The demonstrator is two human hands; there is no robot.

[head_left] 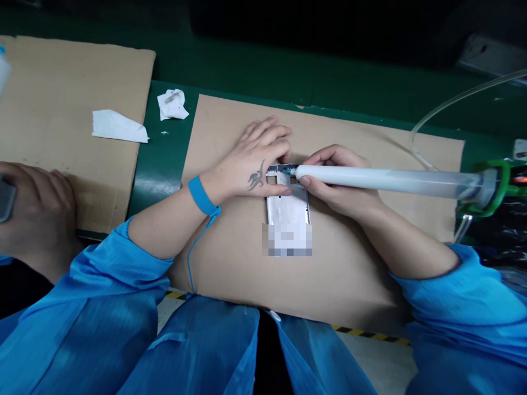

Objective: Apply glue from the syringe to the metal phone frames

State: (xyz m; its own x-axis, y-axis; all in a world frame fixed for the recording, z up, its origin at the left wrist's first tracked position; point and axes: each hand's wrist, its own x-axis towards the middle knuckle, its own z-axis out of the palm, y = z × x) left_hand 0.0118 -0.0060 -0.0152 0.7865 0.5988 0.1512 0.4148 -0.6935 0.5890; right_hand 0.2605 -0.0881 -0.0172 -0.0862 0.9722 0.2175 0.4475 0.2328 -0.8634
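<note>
A flat silvery phone frame point(287, 211) lies on the cardboard in front of me, its lower end blurred by pixel blocks. My left hand point(261, 156), a blue band at its wrist, grips the upper left part of this frame. Its thumb lies across the metal and its fingers curl over the far edge. In my right hand point(346, 184) is a large dispensing syringe point(382, 181) filled with white material, held near its tip between thumb and fingers. The blue needle points left at the frame's top part; whether it touches cannot be made out.
Cardboard sheets point(230, 263) cover parts of the green table point(162, 159). Crumpled white paper point(173, 104) and a flat paper piece point(119, 126) lie to the left. A clear air hose point(444, 104) arcs at the right. Another person's hand point(37, 208) rests at the far left.
</note>
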